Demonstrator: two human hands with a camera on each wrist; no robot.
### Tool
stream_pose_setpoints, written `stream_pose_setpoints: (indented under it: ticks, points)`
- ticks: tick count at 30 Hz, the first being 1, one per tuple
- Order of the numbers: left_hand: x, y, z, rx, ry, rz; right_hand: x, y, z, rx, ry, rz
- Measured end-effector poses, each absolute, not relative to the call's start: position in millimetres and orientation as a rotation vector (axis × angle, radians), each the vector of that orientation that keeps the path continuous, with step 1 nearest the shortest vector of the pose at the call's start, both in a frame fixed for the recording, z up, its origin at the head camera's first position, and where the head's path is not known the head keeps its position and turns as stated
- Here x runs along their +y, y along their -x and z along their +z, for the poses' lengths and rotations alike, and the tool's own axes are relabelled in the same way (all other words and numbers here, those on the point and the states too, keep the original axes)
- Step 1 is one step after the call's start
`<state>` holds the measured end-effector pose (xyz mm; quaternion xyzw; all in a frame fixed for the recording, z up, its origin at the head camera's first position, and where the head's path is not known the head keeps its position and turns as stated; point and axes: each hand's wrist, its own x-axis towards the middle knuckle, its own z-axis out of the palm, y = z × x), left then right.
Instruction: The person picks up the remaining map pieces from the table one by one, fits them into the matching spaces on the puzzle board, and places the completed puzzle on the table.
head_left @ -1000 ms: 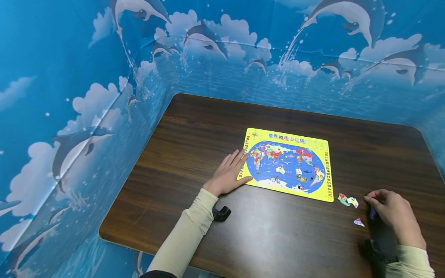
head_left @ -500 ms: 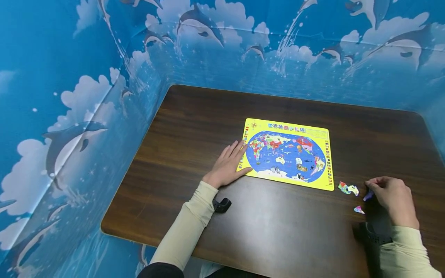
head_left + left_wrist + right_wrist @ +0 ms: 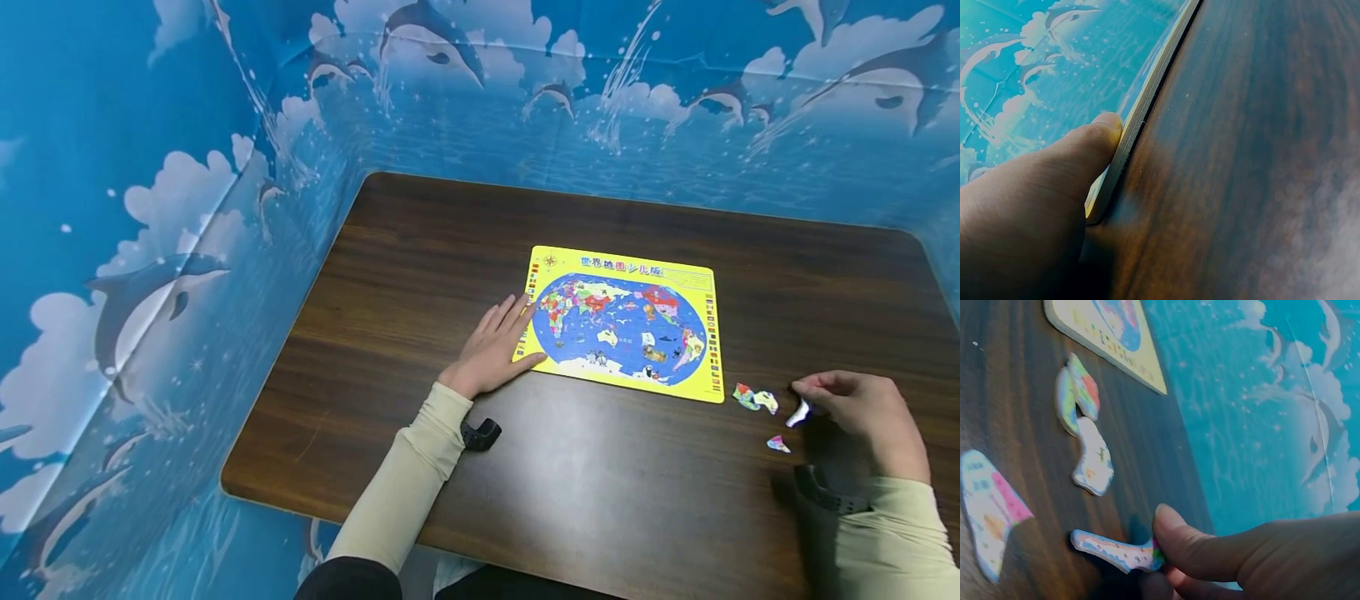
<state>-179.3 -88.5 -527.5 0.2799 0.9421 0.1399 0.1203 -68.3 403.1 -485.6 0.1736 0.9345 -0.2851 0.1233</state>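
Observation:
My left hand (image 3: 491, 346) lies flat at the left edge of a yellow world map puzzle board (image 3: 701, 387), fingers straight and spread over its border. In the left wrist view the thumb (image 3: 1094, 139) rests on the board's near edge. To the right of the board, my right hand (image 3: 866, 408) pinches the end of a slim, curved puzzle piece (image 3: 1107, 549) between thumb and fingers, its pale printed face showing. Beside it lie a white curved piece (image 3: 1093, 456), green and red pieces (image 3: 1085, 390) grouped against it, and a pink and white piece (image 3: 991, 512) nearer me.
Dark wood-grain table (image 3: 420, 275) with rounded corners lies under everything. A blue dolphin-print curtain (image 3: 480, 125) stands along its back and left sides. Both wrists wear black bands, the left one (image 3: 480, 434) close to the table surface.
The piece in my right hand has turned from its purple look to a pale face. My left hand stays on the board. The head view has tilted down, so the scene sits higher.

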Motion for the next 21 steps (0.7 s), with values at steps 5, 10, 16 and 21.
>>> stream_pose_setpoints:
  ticks: [5,10,16,21]
  points:
    - [-89,179,-526,2.755,-0.831,0.411,403,73,-484,2.688,-0.456,-0.986]
    - [-92,179,-525,2.758,-0.811,0.408,374,93,-473,2.656,-0.249,-1.055]
    - [-94,180,-526,2.772,-0.826,0.401,321,127,-471,2.53,-0.18,-1.186]
    - [-90,179,-527,2.778,-0.865,0.395,299,144,-474,2.553,-0.234,-1.158]
